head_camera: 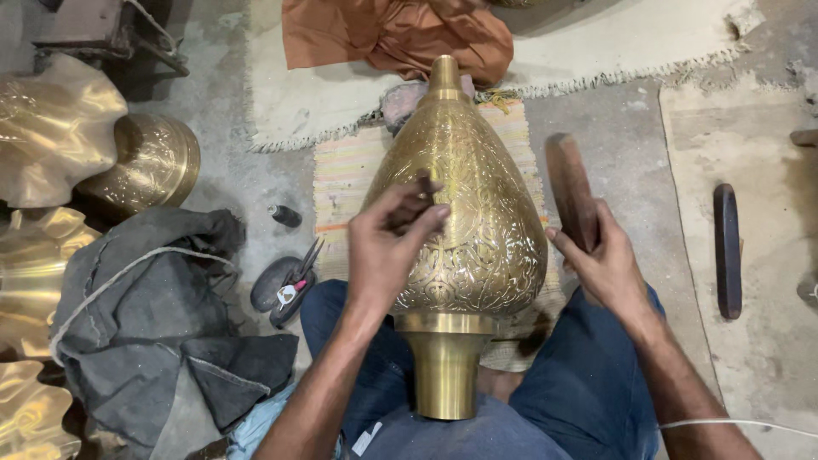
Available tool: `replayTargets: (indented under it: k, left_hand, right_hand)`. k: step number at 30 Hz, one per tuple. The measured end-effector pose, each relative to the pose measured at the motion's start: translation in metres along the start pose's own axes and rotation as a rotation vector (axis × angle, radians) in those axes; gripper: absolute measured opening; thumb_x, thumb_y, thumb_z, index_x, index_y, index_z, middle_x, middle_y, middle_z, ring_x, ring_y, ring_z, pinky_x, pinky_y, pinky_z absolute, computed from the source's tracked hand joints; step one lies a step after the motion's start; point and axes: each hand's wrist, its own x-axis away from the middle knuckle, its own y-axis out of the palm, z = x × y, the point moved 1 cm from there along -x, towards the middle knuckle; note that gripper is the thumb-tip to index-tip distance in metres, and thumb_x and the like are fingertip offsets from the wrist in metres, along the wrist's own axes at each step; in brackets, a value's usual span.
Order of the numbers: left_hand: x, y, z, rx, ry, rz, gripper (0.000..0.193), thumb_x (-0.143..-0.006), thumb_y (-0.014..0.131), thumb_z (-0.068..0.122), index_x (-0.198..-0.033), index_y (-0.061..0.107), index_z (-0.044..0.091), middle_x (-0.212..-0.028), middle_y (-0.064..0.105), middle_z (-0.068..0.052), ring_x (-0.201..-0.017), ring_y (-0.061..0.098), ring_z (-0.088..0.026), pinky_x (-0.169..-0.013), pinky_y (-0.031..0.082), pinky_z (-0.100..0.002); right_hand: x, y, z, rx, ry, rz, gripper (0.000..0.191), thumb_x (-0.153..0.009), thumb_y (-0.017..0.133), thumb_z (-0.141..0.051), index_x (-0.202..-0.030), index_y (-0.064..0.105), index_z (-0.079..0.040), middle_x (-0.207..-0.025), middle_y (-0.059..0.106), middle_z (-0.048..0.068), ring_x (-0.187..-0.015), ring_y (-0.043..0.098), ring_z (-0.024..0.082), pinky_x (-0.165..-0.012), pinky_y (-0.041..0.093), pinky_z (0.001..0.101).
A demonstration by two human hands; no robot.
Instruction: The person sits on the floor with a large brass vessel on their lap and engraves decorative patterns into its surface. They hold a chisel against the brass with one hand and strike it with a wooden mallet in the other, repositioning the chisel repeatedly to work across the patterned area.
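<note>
We see a large engraved brass vessel, teardrop shape, lying lengthwise across the person's lap, narrow tip pointing away over the striped mat, plain collar end toward the body. Collar base is partly cut off by the blue trousers

Left hand rests on the vessel's left flank, fingers pinched shut on a small dark tool; most of the tool is hidden in the grip, so its kind is hard to make out

Right hand sits just beside the vessel's right side, fingers wrapped around the lower end of a dark wooden mallet, head tilted up and away, slightly motion-blurred

Floor, left of the mat: pliers on a dark flat stone, a small dark cylinder, a grey cloth bundle with cord. Near the left edge, shiny wavy brass pieces and a round brass bowl, partly cropped

Orange cloth at the top edge. Dark wooden bar on the pale rug to the right. White cable at lower right, running out of view
</note>
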Motion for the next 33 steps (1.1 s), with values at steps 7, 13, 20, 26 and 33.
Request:
replayTargets:
  k: [7,13,20,26,33]
  left_hand:
    - [-0.016,0.022,0.002,-0.126,-0.033,-0.148,0.044,-0.091,0.077,0.023,-0.13,0.067,0.007,-0.099,0.08,-0.01,-0.082,0.081,-0.015,-0.07,0.07,-0.032]
    - [-0.022,0.017,-0.009,-0.195,0.059,-0.243,0.048,-0.09,0.08,0.024,-0.133,0.067,0.007,-0.095,0.082,-0.011,-0.081,0.081,-0.017,-0.075,0.068,-0.034]
    - [-0.018,0.018,-0.002,-0.198,0.03,-0.193,0.043,-0.093,0.077,0.024,-0.13,0.068,0.007,-0.088,0.082,-0.007,-0.077,0.081,-0.014,-0.075,0.069,-0.032]
    - [-0.016,0.018,0.001,-0.176,0.004,-0.223,0.042,-0.096,0.073,0.021,-0.133,0.066,0.006,-0.091,0.082,-0.009,-0.078,0.081,-0.015,-0.073,0.069,-0.03]
    - [-0.017,0.019,-0.002,-0.131,-0.033,-0.241,0.043,-0.094,0.073,0.022,-0.133,0.066,0.005,-0.09,0.082,-0.01,-0.08,0.081,-0.015,-0.073,0.069,-0.031]
  right_hand:
    - [-0.015,-0.011,-0.052,0.541,-0.47,-0.017,0.038,-0.089,0.073,-0.015,-0.125,0.062,-0.013,-0.099,0.076,0.013,-0.087,0.075,0.032,-0.077,0.061,0.0467]
    - [-0.027,-0.009,-0.068,0.618,-0.46,-0.064,0.035,-0.092,0.073,-0.02,-0.125,0.064,-0.016,-0.101,0.076,0.009,-0.087,0.075,0.029,-0.078,0.06,0.0461]
    - [-0.046,-0.029,-0.096,0.64,-0.433,-0.096,0.029,-0.097,0.07,-0.022,-0.125,0.063,-0.016,-0.096,0.075,0.01,-0.083,0.074,0.025,-0.073,0.062,0.0424]
    - [-0.054,-0.047,-0.118,0.554,-0.535,-0.05,0.031,-0.091,0.076,-0.018,-0.12,0.068,-0.011,-0.097,0.074,0.011,-0.087,0.073,0.028,-0.078,0.059,0.0452]
    - [-0.058,-0.056,-0.132,0.661,-0.625,-0.009,0.035,-0.091,0.079,-0.023,-0.122,0.068,-0.011,-0.095,0.075,0.012,-0.087,0.072,0.03,-0.077,0.057,0.0484]
